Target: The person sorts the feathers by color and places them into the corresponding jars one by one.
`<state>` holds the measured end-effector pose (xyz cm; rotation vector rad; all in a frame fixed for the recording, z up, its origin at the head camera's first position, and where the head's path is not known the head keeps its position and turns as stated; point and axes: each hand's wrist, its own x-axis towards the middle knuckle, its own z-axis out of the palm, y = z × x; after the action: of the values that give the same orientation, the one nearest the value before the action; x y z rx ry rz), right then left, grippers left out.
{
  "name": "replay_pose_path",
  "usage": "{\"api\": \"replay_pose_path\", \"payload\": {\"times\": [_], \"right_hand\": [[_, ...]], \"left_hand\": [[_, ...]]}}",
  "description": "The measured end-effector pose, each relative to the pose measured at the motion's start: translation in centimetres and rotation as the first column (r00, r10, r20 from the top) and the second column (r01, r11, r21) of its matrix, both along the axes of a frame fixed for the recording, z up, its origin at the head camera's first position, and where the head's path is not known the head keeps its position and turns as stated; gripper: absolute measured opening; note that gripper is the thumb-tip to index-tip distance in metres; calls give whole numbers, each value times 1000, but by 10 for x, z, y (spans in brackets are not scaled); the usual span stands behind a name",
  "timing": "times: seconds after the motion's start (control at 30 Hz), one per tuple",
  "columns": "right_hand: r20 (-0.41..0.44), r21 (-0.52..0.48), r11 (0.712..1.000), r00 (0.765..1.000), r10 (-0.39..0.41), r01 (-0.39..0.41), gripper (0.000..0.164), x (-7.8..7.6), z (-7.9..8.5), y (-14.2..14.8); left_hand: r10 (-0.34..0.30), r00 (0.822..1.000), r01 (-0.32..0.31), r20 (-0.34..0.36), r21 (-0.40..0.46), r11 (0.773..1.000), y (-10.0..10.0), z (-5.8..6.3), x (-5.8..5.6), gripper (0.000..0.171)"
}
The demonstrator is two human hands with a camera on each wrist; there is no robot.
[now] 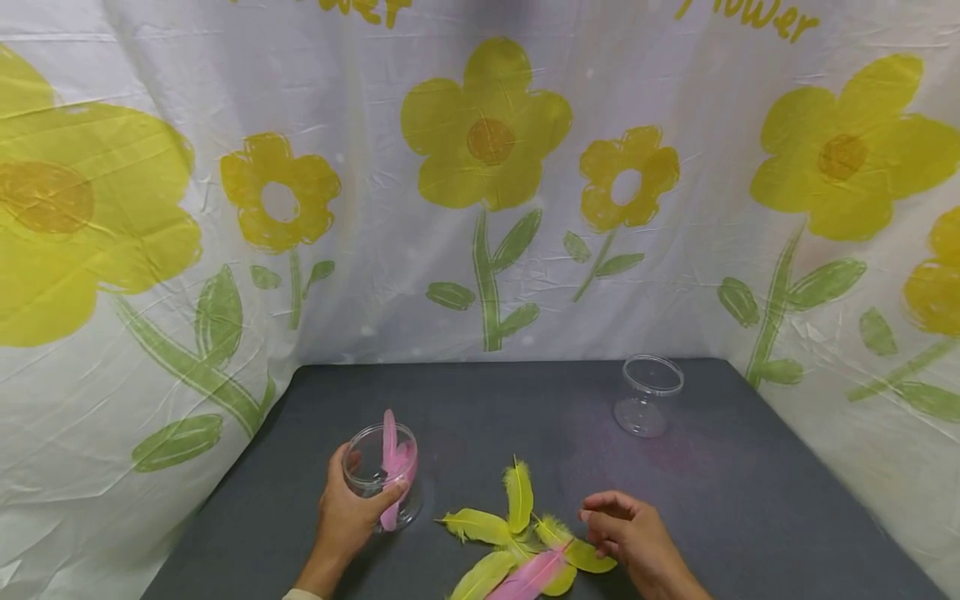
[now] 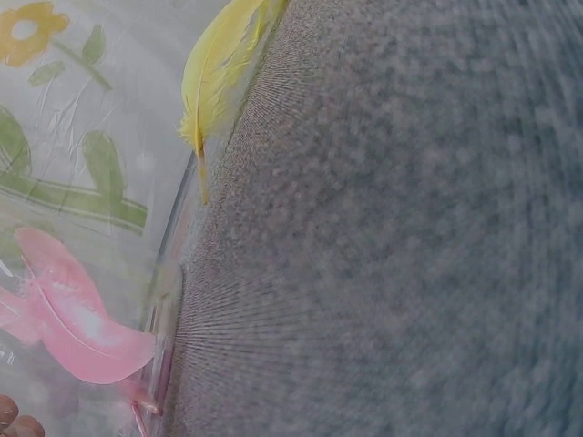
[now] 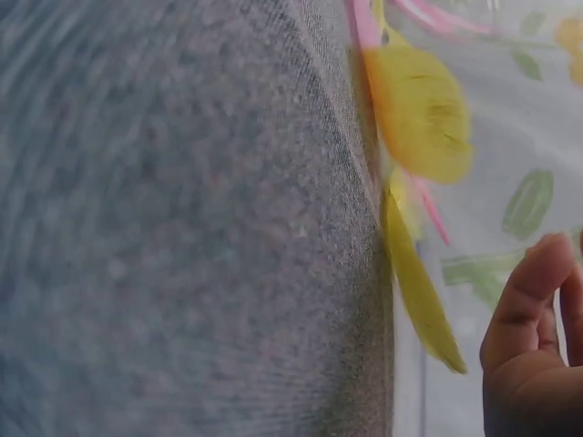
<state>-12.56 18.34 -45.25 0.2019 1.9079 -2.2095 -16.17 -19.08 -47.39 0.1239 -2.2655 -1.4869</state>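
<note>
My left hand (image 1: 347,508) grips a clear cup (image 1: 367,482) at the left of the table, thumb on the near side. Pink feathers (image 1: 389,450) stand inside it, one poking above the rim; in the left wrist view a pink feather (image 2: 84,319) shows through the clear wall. Several yellow feathers (image 1: 480,527) lie loosely piled at the front middle, with a pink feather (image 1: 531,575) across them. Just right of the pile hovers my right hand (image 1: 633,537), its fingers loosely bent, and I see nothing between them. In the right wrist view its thumb and fingertips nearly meet.
A second clear cup (image 1: 649,400) stands upright at the back right of the dark grey table (image 1: 495,408). White cloth (image 1: 360,292) printed with yellow flowers hangs behind the table and along both sides.
</note>
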Motion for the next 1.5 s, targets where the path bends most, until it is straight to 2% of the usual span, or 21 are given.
{"api": "replay_pose_path", "payload": {"times": [0.27, 0.53, 0.73, 0.9, 1.17, 1.5], "right_hand": [[17, 53, 998, 999, 34, -35, 27, -1, -8, 2], [0, 56, 987, 988, 152, -152, 23, -1, -18, 3], [-20, 133, 972, 980, 199, -195, 26, -1, -21, 3], [-24, 181, 967, 982, 187, -180, 23, -1, -22, 2], [-10, 193, 964, 983, 186, -180, 19, -1, -25, 0], [-14, 235, 968, 995, 95, -89, 15, -3, -26, -11]], "left_hand": [[-3, 1000, 3, -5, 11, 1000, -1, 0, 0, 102], [-10, 1000, 10, -2, 26, 1000, 0, 0, 0, 102], [-8, 1000, 9, -9, 20, 1000, 0, -1, -1, 102], [-8, 1000, 8, -7, 12, 1000, 0, -1, -1, 102], [-12, 1000, 12, -16, 22, 1000, 0, -3, -2, 102], [-4, 1000, 5, -10, 18, 1000, 1, -1, -1, 101]]}}
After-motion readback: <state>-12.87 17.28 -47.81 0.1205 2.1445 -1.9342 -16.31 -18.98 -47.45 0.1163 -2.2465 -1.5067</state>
